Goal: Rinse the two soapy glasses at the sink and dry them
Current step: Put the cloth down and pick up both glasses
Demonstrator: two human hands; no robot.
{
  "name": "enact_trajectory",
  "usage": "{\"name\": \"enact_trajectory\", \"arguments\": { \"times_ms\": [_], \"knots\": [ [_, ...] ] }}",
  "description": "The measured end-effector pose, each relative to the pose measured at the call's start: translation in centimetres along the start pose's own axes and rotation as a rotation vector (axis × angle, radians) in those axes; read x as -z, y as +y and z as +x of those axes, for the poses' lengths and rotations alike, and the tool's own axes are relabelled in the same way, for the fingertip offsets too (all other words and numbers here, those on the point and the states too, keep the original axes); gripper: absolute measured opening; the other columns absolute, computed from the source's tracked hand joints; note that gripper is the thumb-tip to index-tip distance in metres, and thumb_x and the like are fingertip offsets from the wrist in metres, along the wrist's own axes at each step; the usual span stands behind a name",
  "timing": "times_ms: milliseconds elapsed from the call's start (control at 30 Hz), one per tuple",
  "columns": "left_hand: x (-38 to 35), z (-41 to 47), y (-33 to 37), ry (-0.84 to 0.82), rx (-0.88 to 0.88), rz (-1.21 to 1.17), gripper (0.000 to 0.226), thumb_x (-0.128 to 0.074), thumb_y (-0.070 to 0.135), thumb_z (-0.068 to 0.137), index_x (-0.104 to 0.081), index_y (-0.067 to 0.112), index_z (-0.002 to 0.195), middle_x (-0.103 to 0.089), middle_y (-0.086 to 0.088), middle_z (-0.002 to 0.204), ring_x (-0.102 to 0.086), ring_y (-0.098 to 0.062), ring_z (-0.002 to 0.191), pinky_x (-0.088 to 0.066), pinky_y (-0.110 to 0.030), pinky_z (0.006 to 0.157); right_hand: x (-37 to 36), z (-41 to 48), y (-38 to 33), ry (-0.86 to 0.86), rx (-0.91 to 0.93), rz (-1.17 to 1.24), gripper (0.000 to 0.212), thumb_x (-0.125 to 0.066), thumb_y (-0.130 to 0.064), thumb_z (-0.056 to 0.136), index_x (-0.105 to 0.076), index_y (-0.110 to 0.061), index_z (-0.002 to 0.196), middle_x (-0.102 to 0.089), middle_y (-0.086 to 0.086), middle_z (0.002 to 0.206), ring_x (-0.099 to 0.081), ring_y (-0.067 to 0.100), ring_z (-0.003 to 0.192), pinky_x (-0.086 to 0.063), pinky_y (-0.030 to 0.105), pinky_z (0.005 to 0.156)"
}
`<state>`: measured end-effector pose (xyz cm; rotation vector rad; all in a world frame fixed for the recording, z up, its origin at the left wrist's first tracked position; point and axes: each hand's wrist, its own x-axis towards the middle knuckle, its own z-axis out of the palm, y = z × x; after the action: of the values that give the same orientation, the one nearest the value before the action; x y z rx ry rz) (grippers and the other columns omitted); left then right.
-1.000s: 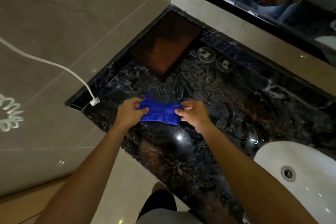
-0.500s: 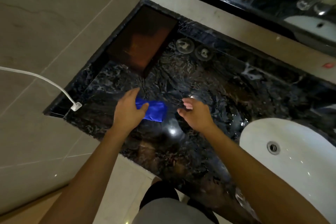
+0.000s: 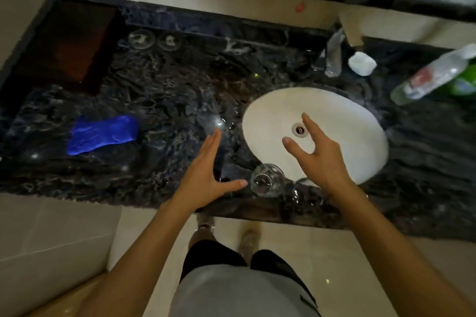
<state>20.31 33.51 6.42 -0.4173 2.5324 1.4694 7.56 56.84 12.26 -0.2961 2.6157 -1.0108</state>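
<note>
Near glass (image 3: 268, 184): clear, standing on the dark counter, touching the sink's front rim.
Second glass (image 3: 305, 191): clear, just right of it, partly hidden.
Sink (image 3: 334, 110): white oval basin.
Blue cloth (image 3: 103, 133): folded, flat, well left.

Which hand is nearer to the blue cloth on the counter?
Left. The left hand hovers open to the right of the blue cloth, apart from it; the right hand is farther right, over the white sink.

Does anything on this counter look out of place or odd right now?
One clear drinking glass sits very near the dark marble counter's front edge, beside the white oval sink; a bump might knock it off.
</note>
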Motion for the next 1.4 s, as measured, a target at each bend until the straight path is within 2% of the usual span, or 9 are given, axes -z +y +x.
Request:
{"name": "enact_trajectory", "arguments": {
  "times_ms": [100,233,400,567,733,1000,1100,1267,1400],
  "knots": [
    [-3.9,-1.1,0.2,-0.034,0.016,-0.033,0.131,-0.087,0.059,0.070,0.006,0.045,0.161,0.003,0.026,0.167,-0.002,-0.003,0.155,-0.016,-0.039,0.126,1.8,-3.7,4.2,0.029,-0.045,0.113,0.084,-0.068,-0.054,0.089,-0.028,-0.031,0.160,-0.040,-0.009,0.159,-0.037,0.016,0.146,-0.029,0.028,0.116],
    [-8.2,-2.2,-0.2,0.045,0.064,-0.127,0.134,-0.088,0.062,0.062,-0.003,0.042,0.163,-0.014,0.019,0.170,-0.017,-0.006,0.155,-0.024,-0.036,0.124,0.1,-7.5,9.0,0.021,-0.142,0.327,0.115,-0.079,-0.061,0.067,-0.018,-0.035,0.162,-0.026,-0.025,0.154,-0.031,0.006,0.143,-0.034,0.040,0.120],
    [-12.9,-2.6,-0.9,0.213,0.059,-0.282,0.122,-0.088,0.054,0.067,-0.015,0.039,0.163,-0.020,0.026,0.167,-0.022,0.010,0.150,-0.030,-0.033,0.123,-5.6,-9.5,12.3,0.096,-0.112,0.511,0.129,-0.086,-0.071,0.055,-0.017,-0.042,0.160,-0.024,-0.031,0.160,-0.027,-0.010,0.146,-0.031,0.019,0.115],
    [-16.4,-2.1,-1.0,0.356,0.031,-0.377,0.108,-0.093,0.031,0.075,-0.026,0.047,0.158,-0.035,0.028,0.160,-0.032,0.003,0.149,-0.035,-0.038,0.122,-9.3,-9.7,13.0,0.256,-0.149,0.580,0.117,-0.089,-0.059,0.062,-0.027,-0.039,0.158,-0.032,-0.021,0.162,-0.030,-0.003,0.148,-0.031,0.025,0.119],
    [-18.0,-1.3,-0.4,0.508,0.027,-0.394,0.098,-0.090,0.026,0.077,-0.033,0.040,0.155,-0.044,0.027,0.152,-0.040,0.004,0.144,-0.039,-0.030,0.118,-10.7,-9.0,12.7,0.389,-0.153,0.637,0.091,-0.090,-0.037,0.071,-0.045,-0.032,0.150,-0.054,-0.029,0.136,-0.049,-0.015,0.128,-0.042,0.006,0.101],
    [-18.4,-0.3,0.4,0.605,0.083,-0.406,0.089,-0.094,0.032,0.072,-0.047,0.033,0.147,-0.059,0.015,0.141,-0.055,-0.001,0.131,-0.048,-0.028,0.110,-11.1,-8.4,12.6,0.461,-0.172,0.622,0.082,-0.091,-0.042,0.069,-0.056,-0.027,0.141,-0.064,-0.012,0.135,-0.060,0.005,0.126,-0.054,0.033,0.104],
    [-18.0,-0.6,0.7,0.622,0.090,-0.416,0.087,-0.094,0.033,0.072,-0.047,0.034,0.146,-0.061,0.014,0.139,-0.056,-0.004,0.130,-0.049,-0.026,0.108,-10.6,-8.3,12.5,0.451,-0.165,0.582,0.082,-0.091,-0.044,0.068,-0.057,-0.027,0.140,-0.064,-0.014,0.134,-0.059,0.004,0.127,-0.052,0.035,0.107],
    [-15.6,-1.1,1.9,0.644,0.071,-0.391,0.088,-0.094,0.032,0.072,-0.047,0.028,0.147,-0.061,0.011,0.140,-0.056,0.000,0.129,-0.048,-0.021,0.106,-9.6,-7.6,10.6,0.426,-0.167,0.586,0.080,-0.093,-0.043,0.066,-0.060,-0.027,0.137,-0.066,-0.019,0.128,-0.060,-0.004,0.121,-0.052,0.026,0.105],
    [-12.6,-1.1,2.7,0.691,0.065,-0.370,0.090,-0.093,0.038,0.072,-0.046,0.026,0.148,-0.061,0.010,0.141,-0.056,-0.002,0.130,-0.048,-0.028,0.110,-8.8,-6.1,7.8,0.402,-0.093,0.594,0.075,-0.094,-0.035,0.069,-0.062,-0.020,0.135,-0.066,-0.021,0.123,-0.060,-0.012,0.114,-0.050,0.011,0.096]
  ]
}}
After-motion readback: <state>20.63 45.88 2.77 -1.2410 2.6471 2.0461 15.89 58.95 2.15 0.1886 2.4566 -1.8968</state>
